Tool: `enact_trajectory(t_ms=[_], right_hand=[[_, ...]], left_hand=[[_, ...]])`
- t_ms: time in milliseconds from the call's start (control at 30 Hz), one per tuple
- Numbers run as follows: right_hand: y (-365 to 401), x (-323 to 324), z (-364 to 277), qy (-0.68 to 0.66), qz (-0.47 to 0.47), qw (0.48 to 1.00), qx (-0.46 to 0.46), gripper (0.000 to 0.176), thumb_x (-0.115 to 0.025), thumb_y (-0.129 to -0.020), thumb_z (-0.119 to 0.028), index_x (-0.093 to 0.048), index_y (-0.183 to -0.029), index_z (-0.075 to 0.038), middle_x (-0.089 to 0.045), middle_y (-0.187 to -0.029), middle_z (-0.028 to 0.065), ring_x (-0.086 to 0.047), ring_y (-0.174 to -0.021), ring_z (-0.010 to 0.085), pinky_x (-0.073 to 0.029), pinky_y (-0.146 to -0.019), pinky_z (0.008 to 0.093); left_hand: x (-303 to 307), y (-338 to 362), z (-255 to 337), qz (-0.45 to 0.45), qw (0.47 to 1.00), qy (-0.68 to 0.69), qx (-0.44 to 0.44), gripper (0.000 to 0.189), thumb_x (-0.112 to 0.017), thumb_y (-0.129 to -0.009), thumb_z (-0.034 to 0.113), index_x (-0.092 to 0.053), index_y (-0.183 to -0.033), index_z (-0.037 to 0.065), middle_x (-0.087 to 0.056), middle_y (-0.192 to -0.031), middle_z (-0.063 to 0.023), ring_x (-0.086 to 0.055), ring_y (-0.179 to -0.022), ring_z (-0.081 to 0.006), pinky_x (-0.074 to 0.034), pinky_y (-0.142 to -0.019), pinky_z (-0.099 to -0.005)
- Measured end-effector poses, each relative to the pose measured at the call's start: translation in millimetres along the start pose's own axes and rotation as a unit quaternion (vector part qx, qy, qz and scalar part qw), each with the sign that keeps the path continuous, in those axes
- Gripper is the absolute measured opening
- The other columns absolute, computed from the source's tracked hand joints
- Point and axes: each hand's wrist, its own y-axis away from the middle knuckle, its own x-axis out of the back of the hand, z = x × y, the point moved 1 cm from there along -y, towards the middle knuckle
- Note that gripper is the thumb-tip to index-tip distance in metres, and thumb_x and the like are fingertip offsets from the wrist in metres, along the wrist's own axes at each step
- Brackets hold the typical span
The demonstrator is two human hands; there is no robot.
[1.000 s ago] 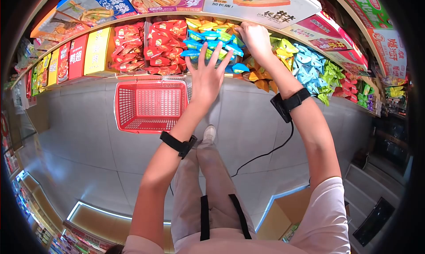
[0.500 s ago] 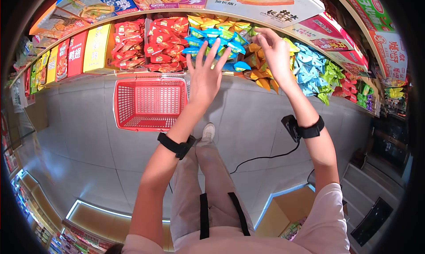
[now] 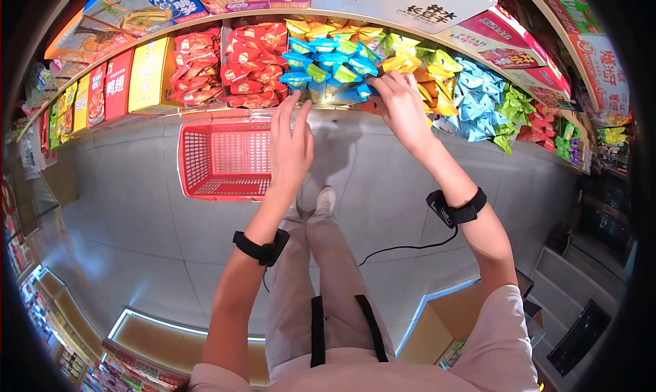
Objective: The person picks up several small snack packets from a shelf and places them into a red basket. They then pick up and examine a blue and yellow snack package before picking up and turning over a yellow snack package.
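Observation:
My left hand (image 3: 292, 142) is raised over the right side of a red basket (image 3: 239, 149), fingers apart and nothing in them. It is just below the shelf front, near blue packets (image 3: 331, 60) and red packets (image 3: 256, 53). My right hand (image 3: 400, 105) is at the shelf edge, between the blue packets and the orange packets (image 3: 437, 95). Its fingers are bent together at the right end of the blue pile, by a blue packet; whether they grip it is hard to tell. A yellow packet (image 3: 401, 59) lies just above that hand.
Boxes (image 3: 410, 2) line the upper shelf. Left of the red packets are a yellow box (image 3: 149, 74) and a red box (image 3: 118, 82). Light-blue packets (image 3: 475, 98) and green packets (image 3: 516, 108) lie at the right. A black cable (image 3: 410, 246) hangs from my right wrist.
My left hand has drawn back from the blue packets to above the basket's right side. My right hand has moved down and left, from the yellow-green packets to the shelf edge.

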Motion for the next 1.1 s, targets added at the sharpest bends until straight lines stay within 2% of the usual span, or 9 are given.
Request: enact_trajectory(t_ms=[167, 300, 433, 733, 767, 900, 1033, 1100], right_hand=[[-11.8, -7.3, -3.8, 0.073, 0.006, 0.997, 0.015, 0.016, -0.059, -0.059, -0.006, -0.057, -0.075, -0.004, -0.057, -0.076, 0.0073, -0.052, -0.084, 0.0221, -0.040, -0.073, 0.0327], [-10.8, -15.7, -2.5, 0.072, 0.034, 0.996, -0.037, 0.015, -0.059, -0.061, -0.005, -0.057, -0.075, -0.005, -0.056, -0.074, 0.0064, -0.051, -0.081, 0.0224, -0.041, -0.071, 0.0329], [-3.6, -10.3, -6.5, 0.052, 0.088, 0.995, -0.010, 0.014, -0.060, -0.064, -0.003, -0.055, -0.077, -0.004, -0.050, -0.074, 0.0071, -0.049, -0.078, 0.0236, -0.040, -0.069, 0.0338], [2.4, -7.6, -10.4, 0.008, 0.079, 0.996, -0.048, 0.014, -0.062, -0.070, -0.005, -0.055, -0.082, -0.004, -0.051, -0.080, 0.0080, -0.048, -0.080, 0.0254, -0.040, -0.070, 0.0365], [6.1, -3.4, -12.5, -0.007, 0.071, 0.996, -0.053, 0.018, -0.063, -0.073, -0.008, -0.055, -0.088, -0.003, -0.052, -0.086, 0.0087, -0.049, -0.084, 0.0260, -0.041, -0.074, 0.0367], [19.5, 13.0, -29.5, -0.041, 0.117, 0.987, -0.105, 0.030, -0.062, -0.074, -0.004, -0.053, -0.103, -0.002, -0.053, -0.099, 0.0108, -0.049, -0.093, 0.0287, -0.041, -0.080, 0.0383], [43.6, 19.6, -51.9, -0.081, 0.134, 0.980, -0.124, 0.025, -0.059, -0.075, -0.001, -0.053, -0.099, 0.000, -0.054, -0.098, 0.0108, -0.050, -0.091, 0.0293, -0.041, -0.079, 0.0373], [62.6, 15.0, -69.3, -0.109, 0.081, 0.983, -0.120, 0.021, -0.059, -0.075, 0.000, -0.055, -0.095, -0.001, -0.054, -0.097, 0.0104, -0.050, -0.090, 0.0288, -0.041, -0.079, 0.0370]], left_hand=[[-4.1, 3.5, 2.0, -0.016, 1.000, 0.000, 0.015, 0.039, -0.053, -0.077, -0.002, -0.047, -0.115, 0.004, -0.041, -0.123, -0.0146, -0.041, -0.113, -0.0338, -0.034, -0.095, -0.0449], [-5.2, -4.1, 3.1, -0.019, 0.999, -0.002, 0.030, 0.040, -0.053, -0.076, -0.002, -0.046, -0.116, 0.003, -0.041, -0.122, -0.0151, -0.040, -0.112, -0.0344, -0.034, -0.095, -0.0445], [-4.9, -10.6, 0.6, -0.017, 1.000, 0.005, 0.021, 0.042, -0.053, -0.076, -0.002, -0.044, -0.117, 0.001, -0.041, -0.123, -0.0156, -0.041, -0.113, -0.0344, -0.035, -0.094, -0.0430], [1.2, -2.1, 2.5, -0.061, 0.998, 0.016, 0.025, 0.042, -0.053, -0.076, -0.002, -0.044, -0.117, 0.000, -0.040, -0.126, -0.0158, -0.041, -0.114, -0.0349, -0.037, -0.094, -0.0418], [5.3, 0.9, 2.0, -0.060, 0.998, 0.018, 0.001, 0.038, -0.052, -0.076, -0.001, -0.045, -0.113, -0.001, -0.041, -0.122, -0.0174, -0.043, -0.110, -0.0344, -0.038, -0.091, -0.0419], [26.4, 25.9, -8.7, -0.077, 0.996, 0.003, 0.038, 0.036, -0.052, -0.076, 0.000, -0.047, -0.111, 0.000, -0.043, -0.117, -0.0165, -0.044, -0.106, -0.0342, -0.038, -0.089, -0.0412], [46.4, 39.4, -22.7, -0.079, 0.993, -0.004, 0.085, 0.034, -0.052, -0.077, -0.002, -0.049, -0.111, 0.002, -0.043, -0.117, -0.0153, -0.045, -0.106, -0.0345, -0.040, -0.088, -0.0417], [49.8, 43.2, -25.0, -0.073, 0.993, 0.013, 0.096, 0.034, -0.052, -0.077, -0.002, -0.049, -0.111, 0.002, -0.043, -0.117, -0.0153, -0.044, -0.107, -0.0343, -0.039, -0.088, -0.0416]])
